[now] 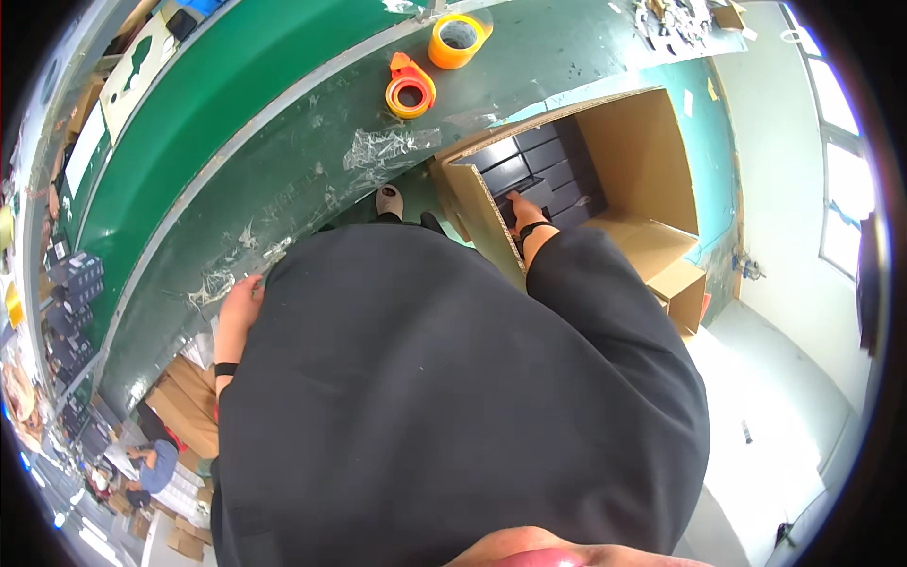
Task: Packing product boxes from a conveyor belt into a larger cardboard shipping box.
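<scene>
My right hand (pixel 526 210) reaches into an open cardboard carton (pixel 635 142) at the right. Its fingers are closed on the edge of a small black box (pixel 535 192), which sits a little higher than the others. Rows of similar black boxes (pixel 567 161) fill the carton's bottom. At the left, my left hand (pixel 243 302) hangs beside the green worktable's near edge with nothing visible in it. Its fingers are loosely bent and apart, partly hidden by my dark top. Both wrists carry black bands.
An orange tape dispenser (pixel 410 92) and a roll of yellow tape (pixel 457 42) lie on the worktable (pixel 312 142). Crumpled clear film (pixel 383 146) is scattered there. Beyond runs a green conveyor belt (pixel 179 123). Stacked dark boxes (pixel 76 293) and another person (pixel 156 465) are farther left.
</scene>
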